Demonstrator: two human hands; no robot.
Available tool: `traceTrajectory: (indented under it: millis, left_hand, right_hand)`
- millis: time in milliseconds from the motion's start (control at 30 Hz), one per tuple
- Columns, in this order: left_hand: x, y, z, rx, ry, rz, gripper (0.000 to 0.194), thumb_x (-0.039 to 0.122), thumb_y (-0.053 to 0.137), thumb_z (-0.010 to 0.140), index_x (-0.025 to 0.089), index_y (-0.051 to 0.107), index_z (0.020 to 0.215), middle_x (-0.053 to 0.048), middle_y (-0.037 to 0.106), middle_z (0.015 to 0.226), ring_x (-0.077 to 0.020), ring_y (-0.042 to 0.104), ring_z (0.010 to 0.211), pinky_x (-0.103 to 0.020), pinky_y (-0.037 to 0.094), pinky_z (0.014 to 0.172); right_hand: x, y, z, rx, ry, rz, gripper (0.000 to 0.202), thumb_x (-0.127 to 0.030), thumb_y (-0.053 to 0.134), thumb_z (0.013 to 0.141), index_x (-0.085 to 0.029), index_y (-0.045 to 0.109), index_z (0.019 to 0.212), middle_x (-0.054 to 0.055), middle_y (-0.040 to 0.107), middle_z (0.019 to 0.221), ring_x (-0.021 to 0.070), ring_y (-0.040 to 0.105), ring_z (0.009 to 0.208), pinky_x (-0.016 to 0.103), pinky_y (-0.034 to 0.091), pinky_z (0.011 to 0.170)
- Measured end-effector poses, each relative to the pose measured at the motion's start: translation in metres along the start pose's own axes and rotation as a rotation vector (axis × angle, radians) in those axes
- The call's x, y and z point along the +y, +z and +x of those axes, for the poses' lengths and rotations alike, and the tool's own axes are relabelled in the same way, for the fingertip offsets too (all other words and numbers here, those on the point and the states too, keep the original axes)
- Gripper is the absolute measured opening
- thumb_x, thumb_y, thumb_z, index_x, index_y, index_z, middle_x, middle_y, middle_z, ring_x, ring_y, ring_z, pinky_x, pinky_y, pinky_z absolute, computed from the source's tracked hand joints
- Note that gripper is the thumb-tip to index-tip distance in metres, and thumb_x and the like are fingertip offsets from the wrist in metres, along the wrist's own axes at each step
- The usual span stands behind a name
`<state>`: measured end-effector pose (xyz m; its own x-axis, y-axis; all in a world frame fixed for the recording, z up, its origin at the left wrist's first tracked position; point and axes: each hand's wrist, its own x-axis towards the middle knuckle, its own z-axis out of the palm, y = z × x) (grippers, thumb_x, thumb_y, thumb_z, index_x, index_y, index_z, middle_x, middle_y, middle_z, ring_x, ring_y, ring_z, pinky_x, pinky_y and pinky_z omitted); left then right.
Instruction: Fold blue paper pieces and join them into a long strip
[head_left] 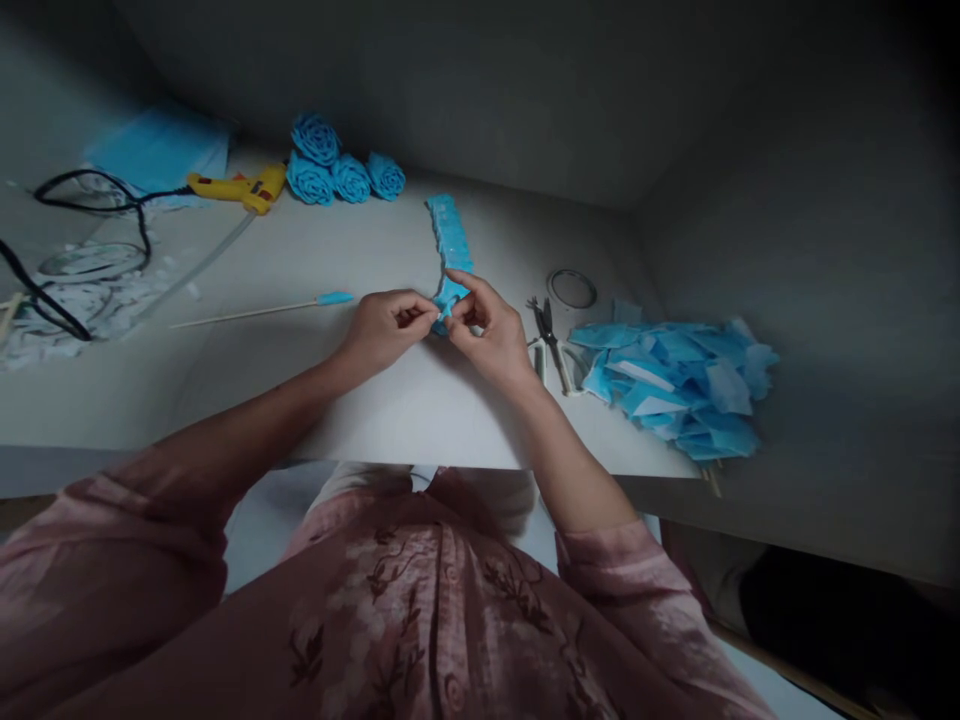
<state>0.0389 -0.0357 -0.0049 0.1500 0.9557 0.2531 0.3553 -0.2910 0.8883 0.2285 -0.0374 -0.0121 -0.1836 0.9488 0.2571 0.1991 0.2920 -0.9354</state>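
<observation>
A long blue crepe-like strip [450, 238] lies on the white table and runs toward me into my fingers. My left hand [390, 328] pinches the near end of the strip between thumb and forefinger. My right hand [489, 328] grips the same end from the other side, its forefinger resting along the strip's surface. The fingertips of both hands nearly meet there. Left of my left hand lies a thin wooden stick [262, 313] with a blue-wrapped tip. Open scissors [551, 345] lie just right of my right hand.
Several blue paper roses [351, 178] sit at the back, beside a yellow glue gun [238, 188] with a black cord. White scraps [67, 310] and flat blue sheets [161, 150] lie at left. A tape ring [572, 289] and a heap of blue pieces [682, 385] are at right.
</observation>
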Motion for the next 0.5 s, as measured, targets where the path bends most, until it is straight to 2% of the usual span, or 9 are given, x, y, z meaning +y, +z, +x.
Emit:
traceTrajectory:
  millis: [133, 233, 300, 367, 400, 433, 500]
  left_hand:
    - [-0.002, -0.009, 0.011, 0.089, -0.096, -0.072, 0.011, 0.019, 0.069, 0.084, 0.019, 0.071, 0.073, 0.003, 0.063, 0.065, -0.012, 0.05, 0.064, -0.028, 0.036, 0.063]
    - [0.01, -0.037, 0.028, 0.247, -0.184, -0.133, 0.016, 0.007, 0.062, 0.084, 0.018, 0.066, 0.074, 0.007, 0.057, 0.061, -0.0081, 0.044, 0.058, -0.025, 0.034, 0.061]
    - [0.021, -0.068, 0.036, 0.408, -0.177, -0.086, 0.02, -0.001, 0.055, 0.083, 0.017, 0.061, 0.076, 0.009, 0.055, 0.06, -0.0063, 0.045, 0.059, -0.023, 0.039, 0.066]
    - [0.029, -0.106, 0.037, 0.602, -0.13, 0.077, 0.017, 0.002, 0.053, 0.085, 0.016, 0.056, 0.075, 0.011, 0.052, 0.06, -0.004, 0.046, 0.062, -0.021, 0.041, 0.073]
    - [0.029, -0.126, 0.034, 0.597, -0.112, 0.162, 0.013, 0.006, 0.054, 0.087, 0.014, 0.056, 0.077, 0.011, 0.054, 0.065, -0.0027, 0.049, 0.066, -0.022, 0.043, 0.08]
    - [0.026, -0.147, 0.03, 0.661, -0.133, 0.266, 0.014, 0.01, 0.052, 0.088, 0.013, 0.052, 0.074, 0.011, 0.049, 0.065, -0.0013, 0.046, 0.067, -0.023, 0.042, 0.082]
    - [0.009, -0.188, 0.017, 0.563, -0.182, 0.459, 0.019, 0.021, 0.048, 0.092, 0.012, 0.056, 0.077, 0.01, 0.05, 0.072, -0.0021, 0.047, 0.075, -0.025, 0.038, 0.085]
  right_hand:
    - [0.009, -0.004, 0.007, 0.068, 0.088, 0.144, 0.063, -0.035, 0.086, 0.085, -0.03, 0.069, 0.146, -0.001, 0.073, 0.086, 0.0184, 0.065, 0.083, 0.036, 0.061, 0.09]
    - [0.017, -0.008, 0.013, 0.166, 0.144, 0.262, 0.061, -0.032, 0.084, 0.083, -0.029, 0.07, 0.143, -0.002, 0.071, 0.086, 0.0175, 0.066, 0.084, 0.037, 0.06, 0.09]
    - [0.021, -0.011, 0.015, 0.201, 0.168, 0.332, 0.057, -0.034, 0.083, 0.083, -0.029, 0.072, 0.139, -0.003, 0.068, 0.084, 0.0168, 0.067, 0.083, 0.038, 0.06, 0.091]
    - [0.022, -0.012, 0.016, 0.202, 0.195, 0.388, 0.053, -0.038, 0.084, 0.084, -0.029, 0.074, 0.135, -0.003, 0.066, 0.084, 0.0163, 0.068, 0.083, 0.039, 0.061, 0.091]
    - [0.021, -0.012, 0.015, 0.199, 0.209, 0.415, 0.051, -0.04, 0.085, 0.083, -0.029, 0.075, 0.132, -0.003, 0.065, 0.085, 0.0161, 0.067, 0.083, 0.04, 0.061, 0.092]
    - [0.019, -0.011, 0.015, 0.199, 0.226, 0.444, 0.05, -0.041, 0.086, 0.082, -0.028, 0.076, 0.129, -0.003, 0.065, 0.085, 0.016, 0.067, 0.083, 0.04, 0.062, 0.092]
    - [0.013, -0.011, 0.014, 0.21, 0.265, 0.503, 0.046, -0.038, 0.088, 0.079, -0.027, 0.079, 0.123, -0.003, 0.065, 0.085, 0.0157, 0.067, 0.082, 0.039, 0.064, 0.093]
